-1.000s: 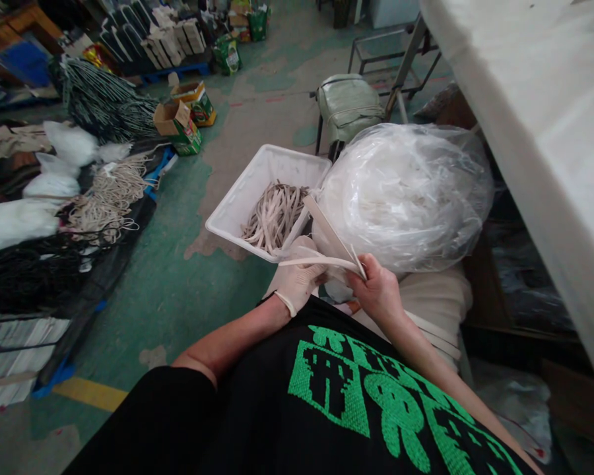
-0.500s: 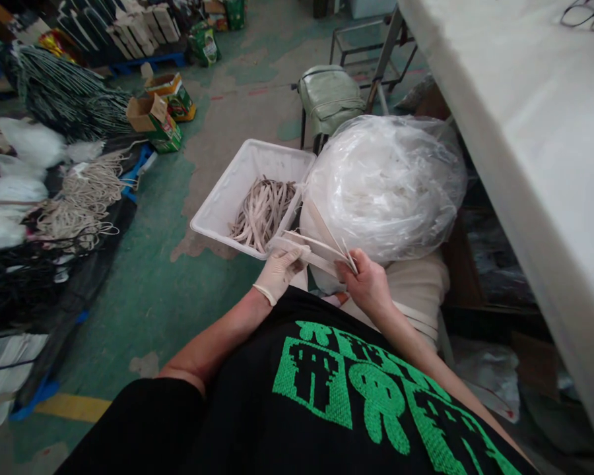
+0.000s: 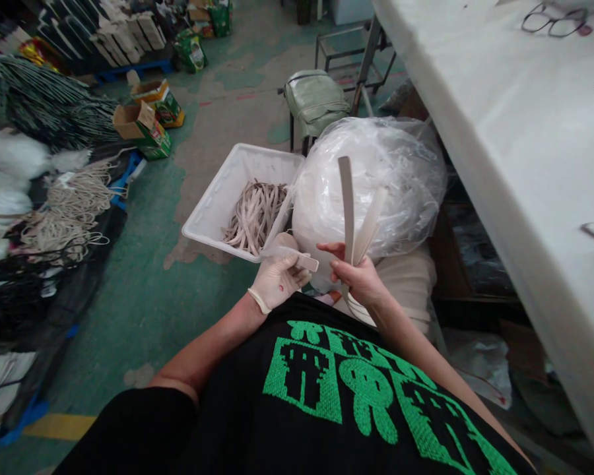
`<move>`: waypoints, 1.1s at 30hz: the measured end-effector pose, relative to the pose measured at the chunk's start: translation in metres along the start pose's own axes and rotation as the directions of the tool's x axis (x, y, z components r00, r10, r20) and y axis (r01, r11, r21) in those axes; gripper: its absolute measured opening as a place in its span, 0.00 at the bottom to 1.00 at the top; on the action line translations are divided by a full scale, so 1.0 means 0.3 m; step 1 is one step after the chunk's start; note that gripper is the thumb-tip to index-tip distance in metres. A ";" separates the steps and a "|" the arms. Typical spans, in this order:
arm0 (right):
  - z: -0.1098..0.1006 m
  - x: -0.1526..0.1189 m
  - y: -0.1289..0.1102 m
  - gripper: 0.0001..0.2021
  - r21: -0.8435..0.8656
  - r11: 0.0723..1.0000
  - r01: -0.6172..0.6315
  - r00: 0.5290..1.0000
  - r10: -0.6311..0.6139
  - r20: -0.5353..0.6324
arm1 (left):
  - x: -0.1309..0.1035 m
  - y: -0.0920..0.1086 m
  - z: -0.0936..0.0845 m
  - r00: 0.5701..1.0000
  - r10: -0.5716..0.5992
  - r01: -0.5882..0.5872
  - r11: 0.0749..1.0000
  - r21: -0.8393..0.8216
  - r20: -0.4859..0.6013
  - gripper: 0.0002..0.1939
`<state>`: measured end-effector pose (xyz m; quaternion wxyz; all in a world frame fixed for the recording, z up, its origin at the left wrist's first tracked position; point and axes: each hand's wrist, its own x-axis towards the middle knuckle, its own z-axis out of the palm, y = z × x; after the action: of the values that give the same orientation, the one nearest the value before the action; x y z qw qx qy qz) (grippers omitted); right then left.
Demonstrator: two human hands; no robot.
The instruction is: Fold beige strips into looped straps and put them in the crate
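Observation:
My left hand [image 3: 278, 276], in a pale glove with a small red spot on the palm, pinches the end of a whitish strip [image 3: 307, 263] beside the near edge of a white bin [image 3: 212, 245]. Bare and a little to the right, my right hand [image 3: 359, 274] grips several flat beige strips [image 3: 347, 198], whose ends stand up above the fingers and whose lower parts loop below the hand. Its index finger points out toward the left. A tangled heap of beige strips [image 3: 256, 214] lies inside the bin.
Behind my right hand bulges a large plastic-wrapped white bundle [image 3: 366, 185]. A white table [image 3: 525, 132] with glasses [image 3: 554, 23] runs along the right. A green padded stool [image 3: 317, 99] stands beyond the bundle. Open cartons [image 3: 141, 128] and piled cords [image 3: 74, 204] are at the left.
The strips in my right hand have swung upright and spread apart. My hands have separated slightly, and my left palm has turned up. The view has shifted a little to the right.

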<state>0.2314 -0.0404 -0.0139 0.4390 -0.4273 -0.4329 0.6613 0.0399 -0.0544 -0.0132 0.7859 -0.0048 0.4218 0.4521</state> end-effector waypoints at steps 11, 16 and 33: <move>0.010 0.013 0.042 0.05 -0.333 0.918 0.216 0.976 -0.207 0.063 | 0.071 -0.078 -0.075 0.961 -0.195 0.188 0.981 0.055 0.195 0.16; -0.024 -0.045 -0.012 0.15 -0.086 0.996 0.027 0.996 -0.033 -0.079 | 0.175 0.021 -0.160 0.991 -0.131 0.124 0.977 -0.172 -0.032 0.23; -0.027 0.020 -0.116 0.15 0.052 0.997 -0.054 0.984 0.062 -0.165 | 0.177 0.086 -0.152 0.922 0.251 -0.349 0.868 0.354 0.295 0.24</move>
<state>0.2449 -0.0246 0.0160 0.4644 -0.4828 -0.3662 0.6458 0.0039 -0.0192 -0.0684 0.7347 0.2764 0.4027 0.4707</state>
